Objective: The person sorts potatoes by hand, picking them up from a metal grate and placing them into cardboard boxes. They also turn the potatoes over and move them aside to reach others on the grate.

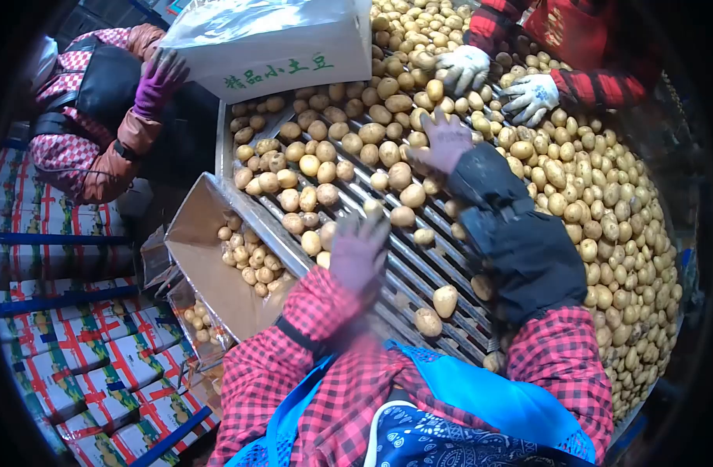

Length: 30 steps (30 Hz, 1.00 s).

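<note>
Many potatoes [390, 153] lie on a slatted metal rack [403, 284]. My left hand [360, 251], in a purple glove with dark fingertips, is over the rack's left part, fingers spread, beside several potatoes. Further up and to the right, my right hand [445, 142] in a similar glove reaches among potatoes with its fingers apart. Neither hand shows a potato gripped. Two potatoes [444, 301] rest on the slats near my body. An open cardboard box [208, 249] holding potatoes stands against the rack's left edge.
A co-worker's white-gloved hands [532, 97] touch potatoes at the upper right. Another co-worker's purple-gloved hand [160, 84] rests by a white carton [286, 47] at the top. A large potato heap [605, 226] fills the right side. Printed cartons [100, 373] are stacked at lower left.
</note>
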### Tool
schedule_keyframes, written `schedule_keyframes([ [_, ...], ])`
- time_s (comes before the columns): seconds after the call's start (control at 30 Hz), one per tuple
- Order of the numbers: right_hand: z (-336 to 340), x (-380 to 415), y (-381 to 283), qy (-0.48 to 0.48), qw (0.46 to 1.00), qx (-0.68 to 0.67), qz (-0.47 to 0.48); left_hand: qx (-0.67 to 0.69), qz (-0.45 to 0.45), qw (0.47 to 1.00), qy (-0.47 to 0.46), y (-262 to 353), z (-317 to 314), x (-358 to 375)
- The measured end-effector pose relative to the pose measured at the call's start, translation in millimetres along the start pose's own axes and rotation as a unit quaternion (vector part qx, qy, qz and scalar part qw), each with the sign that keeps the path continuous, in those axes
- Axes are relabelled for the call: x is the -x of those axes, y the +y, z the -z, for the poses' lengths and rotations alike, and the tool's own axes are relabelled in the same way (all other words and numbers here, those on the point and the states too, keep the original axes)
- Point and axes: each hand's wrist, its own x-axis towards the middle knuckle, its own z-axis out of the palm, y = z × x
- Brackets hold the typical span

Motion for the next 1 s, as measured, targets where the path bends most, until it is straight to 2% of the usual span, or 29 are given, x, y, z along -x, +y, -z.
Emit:
schedule_keyframes([
  [0.03, -4.5, 13.6, -1.1, -0.026, 0.998, 0.022, 0.057, -0.022, 0.042, 0.998, 0.038, -15.1, -2.0, -4.7],
  [0.07, -0.8, 39.0, -11.2, -0.034, 0.994, 0.022, 0.099, -0.008, 0.077, 0.996, 0.033, -33.0, -2.1, -12.8],
  [0.1, 6.3, 69.8, -22.0, -0.042, 0.989, 0.024, 0.138, -0.009, 0.087, 0.995, 0.056, -40.8, 1.4, -13.9],
  [0.17, 10.1, 132.1, -13.0, 0.075, 0.974, -0.073, 0.203, -0.034, 0.057, 0.993, 0.098, -28.7, 22.3, -5.9],
  [0.23, 42.7, 193.3, 7.0, 0.108, 0.974, -0.165, 0.112, 0.000, 0.023, 0.995, 0.097, -13.0, 33.0, 16.2],
  [0.27, 40.7, 226.2, 39.5, 0.149, 0.985, -0.086, 0.032, 0.033, -0.006, 0.995, 0.092, -6.0, 32.6, 31.4],
  [0.3, 54.2, 265.5, 65.8, 0.211, 0.966, -0.130, -0.075, 0.042, -0.010, 0.995, 0.091, -4.6, 29.8, 43.0],
  [0.33, 67.6, 304.7, 92.2, 0.278, 0.926, -0.186, -0.174, 0.090, 0.005, 0.992, 0.089, -6.3, 26.7, 53.4],
  [0.37, 63.8, 352.4, 131.9, 0.331, 0.885, -0.240, -0.223, 0.138, 0.021, 0.986, 0.086, -7.3, 22.2, 62.8],
  [0.4, 60.3, 399.9, 170.9, 0.388, 0.832, -0.295, -0.263, 0.128, 0.055, 0.985, 0.098, -9.7, 14.2, 69.8],
  [0.43, 86.0, 404.2, 131.5, 0.421, 0.743, -0.353, -0.381, 0.110, 0.054, 0.985, 0.126, -11.0, 11.2, 71.8],
  [0.47, 34.4, 451.9, 211.2, 0.421, 0.769, -0.287, -0.387, 0.109, 0.053, 0.983, 0.138, -9.7, 8.2, 70.1],
  [0.5, 35.2, 446.7, 206.1, 0.417, 0.773, -0.284, -0.385, 0.106, 0.054, 0.981, 0.151, -8.0, 5.9, 68.6],
  [0.57, 28.0, 425.5, 179.3, 0.317, 0.864, -0.036, -0.389, 0.102, 0.059, 0.982, 0.151, -7.1, 4.1, 67.4],
  [0.6, 41.5, 409.6, 175.2, 0.256, 0.885, 0.008, -0.388, 0.097, 0.057, 0.983, 0.147, -7.5, 4.0, 67.1],
  [0.67, 40.6, 374.0, 158.4, 0.278, 0.891, -0.044, -0.357, 0.097, 0.049, 0.985, 0.133, -7.7, 3.6, 68.4],
  [0.7, 45.8, 343.4, 131.3, 0.292, 0.862, -0.080, -0.407, 0.094, 0.050, 0.986, 0.132, -8.7, 3.6, 66.2],
  [0.73, 26.6, 328.4, 156.3, 0.336, 0.845, -0.242, -0.338, 0.095, 0.049, 0.987, 0.120, -9.6, 4.4, 66.1],
  [0.77, 23.2, 307.8, 156.3, 0.319, 0.879, -0.085, -0.345, 0.096, 0.052, 0.987, 0.122, -7.5, 3.1, 65.0],
  [0.83, 17.8, 266.0, 168.2, 0.369, 0.851, -0.202, -0.315, 0.069, 0.056, 0.989, 0.120, -8.4, 3.1, 67.1],
  [0.9, 24.5, 220.2, 164.3, 0.345, 0.846, -0.257, -0.316, 0.068, 0.063, 0.988, 0.126, -3.7, 10.6, 67.2],
  [0.97, -5.9, 178.4, 172.7, 0.373, 0.810, -0.277, -0.358, 0.096, 0.048, 0.984, 0.145, -9.8, 0.6, 67.1],
  [1.0, -18.9, 160.3, 175.2, 0.357, 0.832, -0.235, -0.355, 0.091, 0.046, 0.983, 0.150, -9.5, 0.9, 66.9],
])
